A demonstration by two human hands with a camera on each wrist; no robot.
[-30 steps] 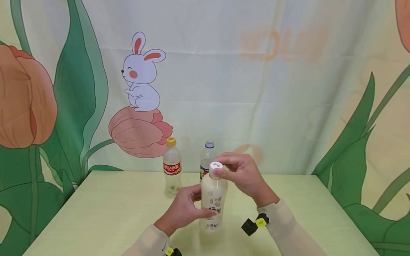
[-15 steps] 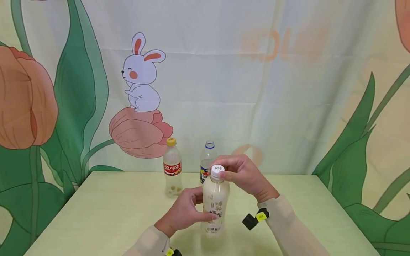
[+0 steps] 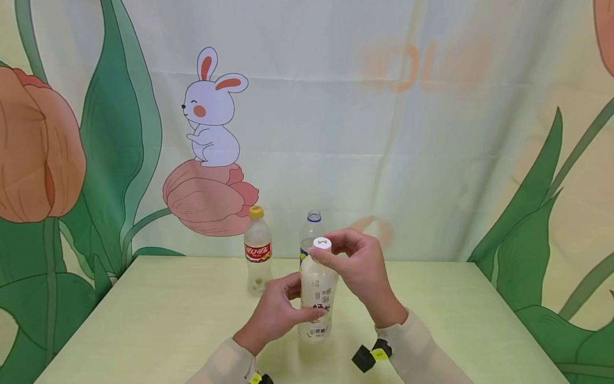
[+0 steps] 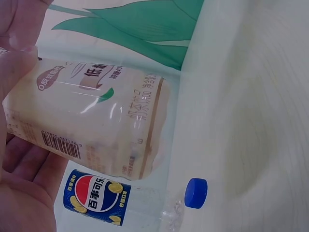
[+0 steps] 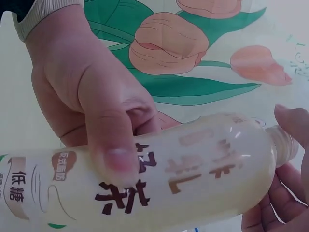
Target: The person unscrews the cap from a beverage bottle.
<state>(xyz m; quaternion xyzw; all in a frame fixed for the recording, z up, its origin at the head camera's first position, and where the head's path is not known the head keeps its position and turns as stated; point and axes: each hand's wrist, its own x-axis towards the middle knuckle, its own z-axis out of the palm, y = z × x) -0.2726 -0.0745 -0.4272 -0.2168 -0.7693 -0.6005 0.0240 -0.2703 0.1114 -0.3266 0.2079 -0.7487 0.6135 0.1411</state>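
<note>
A milk tea bottle (image 3: 316, 288) with pale contents and dark lettering is held almost upright above the table. My left hand (image 3: 278, 314) grips its body, thumb across the front. At the top, my right hand (image 3: 362, 266) pinches the white cap (image 3: 322, 243) between thumb and fingers. In the right wrist view, the left hand (image 5: 91, 92) lies over the label, while the right hand's fingers surround the neck (image 5: 284, 145) and hide the cap. Behind stands an uncapped cola bottle with a blue label (image 4: 94, 195), partly hidden in the head view.
On the table (image 3: 168, 320), a clear bottle with a red label (image 3: 258, 252) and yellow cap stands behind the left hand. A loose blue cap (image 4: 196, 193) lies near the blue-labelled bottle's base. A printed curtain (image 3: 312, 117) hangs behind the table.
The milk tea bottle dips slightly, then rises a little. My right hand has turned about the cap, its thumb swinging left and its wrist moving down and left. The left hand keeps its hold.
</note>
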